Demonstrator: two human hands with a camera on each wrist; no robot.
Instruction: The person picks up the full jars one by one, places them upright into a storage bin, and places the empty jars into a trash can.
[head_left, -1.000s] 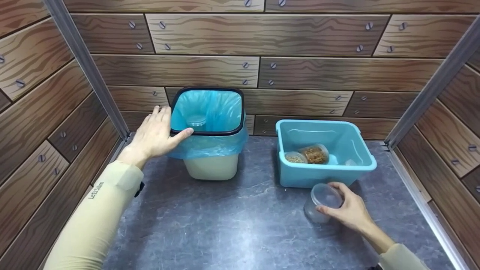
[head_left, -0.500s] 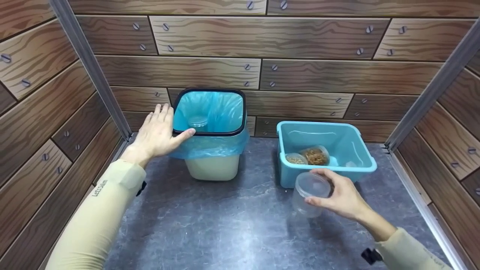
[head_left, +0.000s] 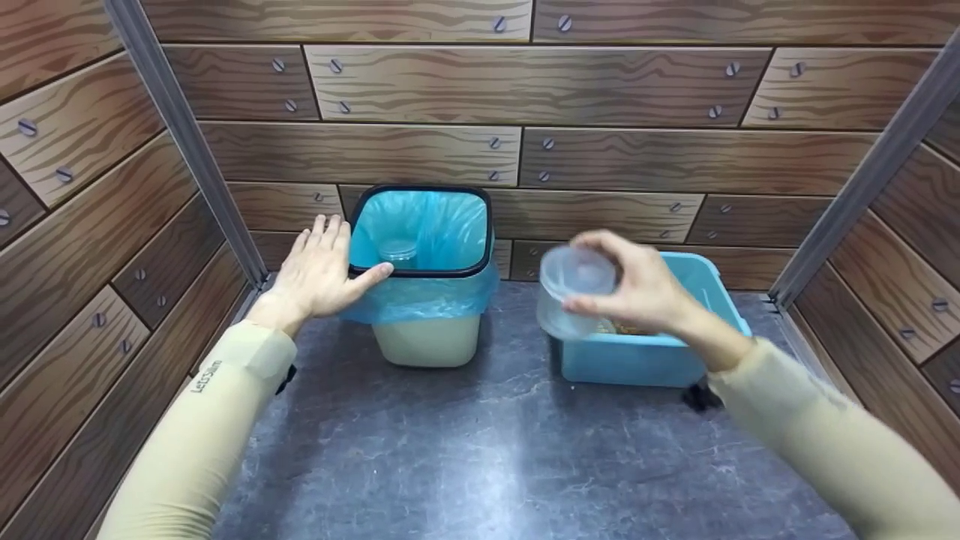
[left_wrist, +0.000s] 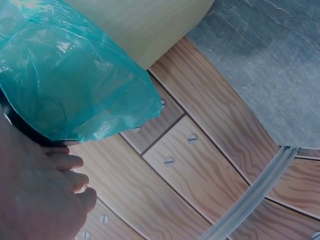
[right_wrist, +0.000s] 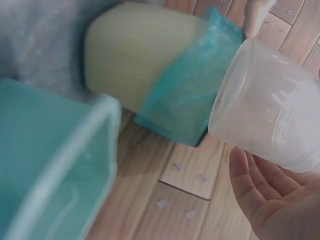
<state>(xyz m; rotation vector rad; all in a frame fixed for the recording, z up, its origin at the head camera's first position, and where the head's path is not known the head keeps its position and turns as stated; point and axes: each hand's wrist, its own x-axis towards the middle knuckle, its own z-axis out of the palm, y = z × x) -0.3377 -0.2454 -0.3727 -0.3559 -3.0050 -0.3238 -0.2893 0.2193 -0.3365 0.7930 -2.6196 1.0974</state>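
Note:
My right hand [head_left: 646,289] grips a clear, lidded plastic jar [head_left: 564,300] between thumb and fingers. The jar is held up over the left end of a blue plastic tub [head_left: 637,364]; no contents show through its wall in the right wrist view. Flat and straight-fingered, my left hand [head_left: 311,276] lies against the left side of a cream waste bin [head_left: 427,343], thumb over its black rim [head_left: 442,272]. A blue bag [left_wrist: 75,80] lines the bin and hangs over the rim. Inside the bin is another clear jar [head_left: 397,250].
The tub's containers of dry food [head_left: 634,330] are mostly hidden behind my right hand. Wood-print walls [head_left: 412,82] enclose the back and both sides, with metal posts [head_left: 847,165] at the corners. A grey marbled surface [head_left: 420,450] lies under everything.
My right hand has lifted the jar from in front of the tub, up and to the left, to above the tub's left end. The left hand has stayed at the bin's rim.

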